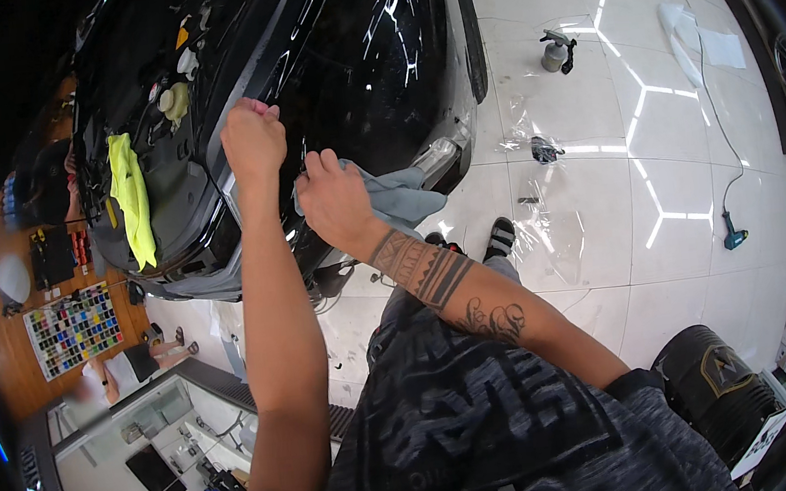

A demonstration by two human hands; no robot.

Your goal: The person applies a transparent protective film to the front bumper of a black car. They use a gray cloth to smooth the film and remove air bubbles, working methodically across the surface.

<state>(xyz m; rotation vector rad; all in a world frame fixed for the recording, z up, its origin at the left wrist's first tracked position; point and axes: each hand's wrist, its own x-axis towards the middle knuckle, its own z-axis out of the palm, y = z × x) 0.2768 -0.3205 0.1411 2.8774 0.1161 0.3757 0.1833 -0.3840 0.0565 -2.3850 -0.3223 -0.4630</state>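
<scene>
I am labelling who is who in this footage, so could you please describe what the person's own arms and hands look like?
Both forearms are bare, with no gloves, rings or watch visible on the left hand or the right hand. The right forearm carries dark tattoos: geometric bands near the wrist and curling scrollwork nearer the elbow. A dark grey mottled short-sleeved shirt ends at the upper arms.

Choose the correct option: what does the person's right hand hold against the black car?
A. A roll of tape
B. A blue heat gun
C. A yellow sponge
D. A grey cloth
D: the right hand grips a grey cloth that hangs from it against the glossy body of the black car, next to the headlight.
</scene>
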